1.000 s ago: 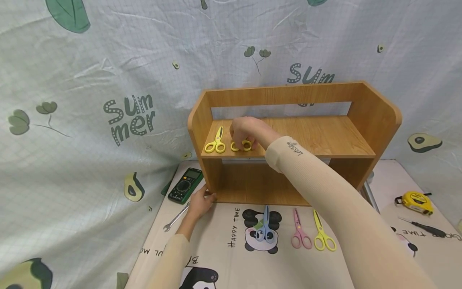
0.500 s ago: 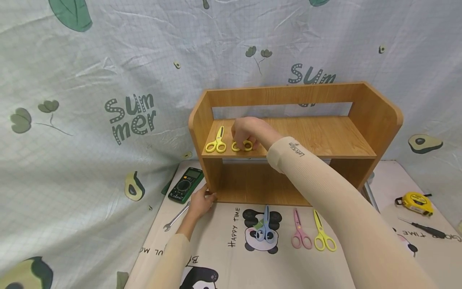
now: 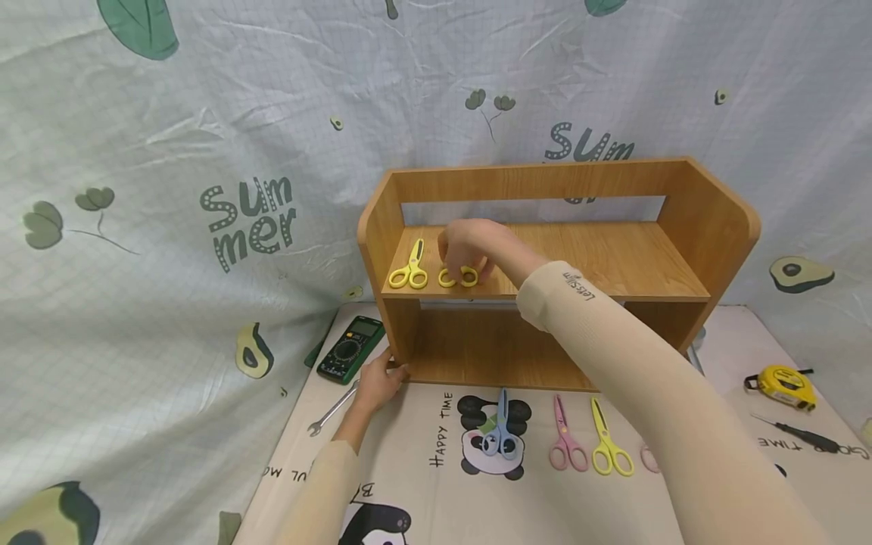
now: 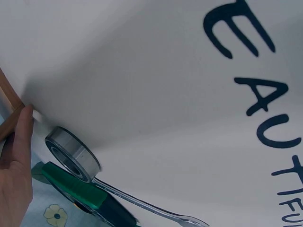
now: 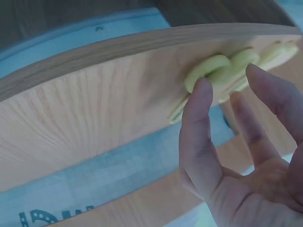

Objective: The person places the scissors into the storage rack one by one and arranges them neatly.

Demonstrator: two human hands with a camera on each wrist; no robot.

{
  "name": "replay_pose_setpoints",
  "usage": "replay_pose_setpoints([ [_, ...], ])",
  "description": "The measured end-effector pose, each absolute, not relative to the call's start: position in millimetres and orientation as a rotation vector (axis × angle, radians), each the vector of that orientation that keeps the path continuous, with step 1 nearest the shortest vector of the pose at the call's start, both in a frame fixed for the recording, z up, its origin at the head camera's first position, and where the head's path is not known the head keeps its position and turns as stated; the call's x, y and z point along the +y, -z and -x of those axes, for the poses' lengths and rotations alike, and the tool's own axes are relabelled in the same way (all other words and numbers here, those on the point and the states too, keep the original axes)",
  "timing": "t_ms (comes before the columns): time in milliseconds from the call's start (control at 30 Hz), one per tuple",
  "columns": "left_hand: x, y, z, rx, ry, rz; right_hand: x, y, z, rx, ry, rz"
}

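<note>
On the upper shelf of a small wooden shelf unit [image 3: 579, 257], my right hand [image 3: 473, 246] hovers over yellow scissors [image 3: 468, 284], whose blades it hides in the head view. Its fingers stand apart in the right wrist view, near the yellow handles [image 5: 244, 61] without a visible pinch. Another pair of yellow scissors [image 3: 414, 261] lies to the left of it, blades pointing back. My left hand [image 3: 377, 384] touches the unit's lower front left corner, and its straight thumb [image 4: 22, 137] lies along the wood.
Light blue scissors [image 3: 502, 424], pink scissors [image 3: 561, 424] and yellow scissors [image 3: 602, 428] lie before the unit; another pink handle shows beside my sleeve. Left are a multimeter [image 3: 350, 348], a wrench [image 3: 334, 409] and a metal ring [image 4: 73, 153]. Right are a tape measure [image 3: 783, 384] and a screwdriver [image 3: 807, 435].
My right wrist and forearm have shifted slightly to the right, uncovering a pink handle on the table. The yellow scissors stay where they lay, and my left hand holds still.
</note>
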State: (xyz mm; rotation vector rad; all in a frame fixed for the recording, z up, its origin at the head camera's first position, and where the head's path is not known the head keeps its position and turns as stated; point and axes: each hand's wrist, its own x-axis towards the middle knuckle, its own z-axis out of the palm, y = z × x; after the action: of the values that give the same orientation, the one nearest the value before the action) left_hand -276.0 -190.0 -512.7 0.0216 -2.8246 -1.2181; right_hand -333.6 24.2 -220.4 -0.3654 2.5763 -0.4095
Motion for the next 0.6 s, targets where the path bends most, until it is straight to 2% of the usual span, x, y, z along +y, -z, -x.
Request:
replay_pose_setpoints([
  [133, -191, 513, 276, -2.828, 1.177, -0.019, 27, 215, 321, 2.609, 0.456, 0.422],
  [300, -191, 514, 276, -2.846, 1.186, -0.033, 31, 219, 291, 2.727, 0.399, 0.615],
  [433, -191, 514, 276, -2.855, 1.204, -0.038, 39, 235, 260, 2.771, 0.384, 0.776],
  [600, -191, 515, 277, -2.846, 1.181, -0.029, 54, 266, 231, 2.745, 0.431, 0.804],
])
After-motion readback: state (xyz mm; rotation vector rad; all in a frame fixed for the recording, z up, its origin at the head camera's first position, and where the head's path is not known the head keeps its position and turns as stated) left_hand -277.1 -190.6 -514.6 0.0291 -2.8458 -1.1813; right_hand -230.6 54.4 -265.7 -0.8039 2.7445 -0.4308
